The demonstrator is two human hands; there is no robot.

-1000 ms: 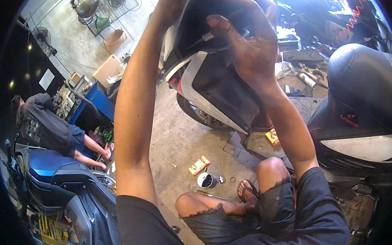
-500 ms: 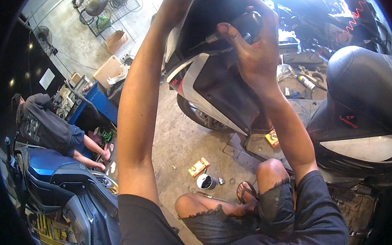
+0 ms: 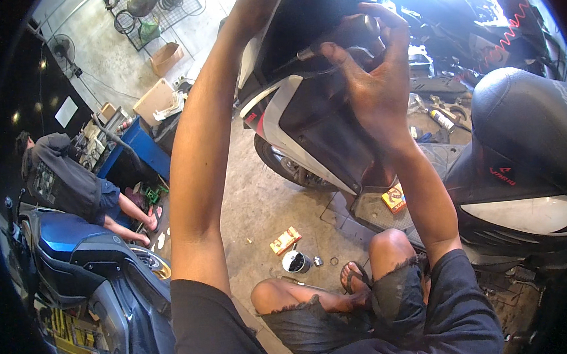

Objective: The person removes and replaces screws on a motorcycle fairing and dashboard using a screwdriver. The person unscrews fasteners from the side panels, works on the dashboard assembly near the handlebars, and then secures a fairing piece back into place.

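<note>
My right hand (image 3: 378,85) is raised at the top middle, thumb and fingers curved around the dark handle of a screwdriver (image 3: 307,52). Its metal shaft points left into the shadowed inner side of a scooter's front panel (image 3: 319,120); the tip is lost in the dark. My left hand (image 3: 257,8) reaches up to the panel's left edge, where the top of the picture cuts it off and its fingers are hidden. The panel is dark with white and red trim.
On the floor lie an orange-yellow box (image 3: 285,240), a small tub (image 3: 296,261) and a metal socket-like piece (image 3: 317,261). Another box (image 3: 395,199) rests on the scooter's footboard, before its seat (image 3: 524,126). Left, a blue scooter (image 3: 75,242) stands near a bending person (image 3: 65,179).
My right hand has shifted slightly right, and its fingers sit more loosely spread around the screwdriver handle. The left arm has barely moved.
</note>
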